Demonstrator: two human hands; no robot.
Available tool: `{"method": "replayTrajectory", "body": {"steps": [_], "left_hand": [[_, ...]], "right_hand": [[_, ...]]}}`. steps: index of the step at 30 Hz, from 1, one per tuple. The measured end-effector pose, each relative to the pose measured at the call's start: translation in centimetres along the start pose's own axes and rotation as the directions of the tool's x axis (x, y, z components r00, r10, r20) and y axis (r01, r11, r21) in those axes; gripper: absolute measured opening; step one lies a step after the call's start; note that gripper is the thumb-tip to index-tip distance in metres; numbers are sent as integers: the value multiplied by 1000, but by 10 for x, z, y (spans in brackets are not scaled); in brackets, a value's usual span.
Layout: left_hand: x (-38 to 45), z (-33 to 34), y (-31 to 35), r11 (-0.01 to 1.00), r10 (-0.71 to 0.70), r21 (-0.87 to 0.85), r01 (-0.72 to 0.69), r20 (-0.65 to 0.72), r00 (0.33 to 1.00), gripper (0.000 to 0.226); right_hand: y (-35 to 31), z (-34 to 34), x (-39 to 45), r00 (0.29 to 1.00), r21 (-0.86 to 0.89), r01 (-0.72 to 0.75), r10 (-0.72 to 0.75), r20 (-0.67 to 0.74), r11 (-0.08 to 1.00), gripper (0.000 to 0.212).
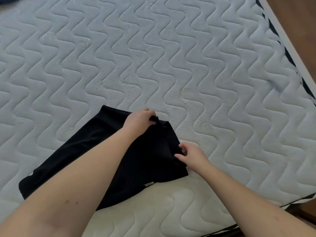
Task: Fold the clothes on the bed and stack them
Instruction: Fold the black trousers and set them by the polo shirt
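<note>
Clothes on the bed came to one black garment [95, 151], lying flat near the front edge of the mattress [188, 65], and both hands were on its right-hand side. The left hand [139, 122] had reached across the cloth, and its grip was closed on a bunched corner at the far right end, fingers curled round the fabric. The right hand [191, 155] pinched the near right edge between thumb and fingertips, a narrow grip holding cloth only. Judged from this hold, the two hands were placed at either end of the same edge so that it could be carried over as one straight line, most likely leftward across the body of the garment; a grip at one end alone would let the edge sag and crease.

The rest of the garment lay spread to the left, partly hidden under the left forearm. A small pale tag [148, 184] showed near its front hem. What kind of garment it was could not be told.

Count: one garment, two hands, one tag, one mattress. No folded stack was in view. A scrap of blue [8, 0] showed at the far left corner; whether it was clothing could not be told. The fold appeared to be at an early stage.
</note>
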State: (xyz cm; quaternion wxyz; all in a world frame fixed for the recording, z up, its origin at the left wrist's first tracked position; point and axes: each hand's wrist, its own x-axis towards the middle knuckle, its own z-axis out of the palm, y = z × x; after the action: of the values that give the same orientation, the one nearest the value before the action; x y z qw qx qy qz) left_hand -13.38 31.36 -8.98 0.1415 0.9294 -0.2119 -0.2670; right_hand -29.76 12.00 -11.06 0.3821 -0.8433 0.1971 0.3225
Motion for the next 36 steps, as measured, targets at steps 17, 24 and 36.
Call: {"method": "replayTrajectory", "body": {"steps": [17,24,36], "left_hand": [[17,-17,-1,978,-206,-7,206,-64,976,40],[21,-17,11,995,69,70,-64,-68,995,15],[36,-5,36,825,168,499,-263,228,959,26]], "right_hand": [[8,3,-8,998,204,-54,59,-17,978,25],[8,6,-4,999,126,-43,47,-25,991,24],[14,9,-15,999,89,29,-26,-38,996,48]]}}
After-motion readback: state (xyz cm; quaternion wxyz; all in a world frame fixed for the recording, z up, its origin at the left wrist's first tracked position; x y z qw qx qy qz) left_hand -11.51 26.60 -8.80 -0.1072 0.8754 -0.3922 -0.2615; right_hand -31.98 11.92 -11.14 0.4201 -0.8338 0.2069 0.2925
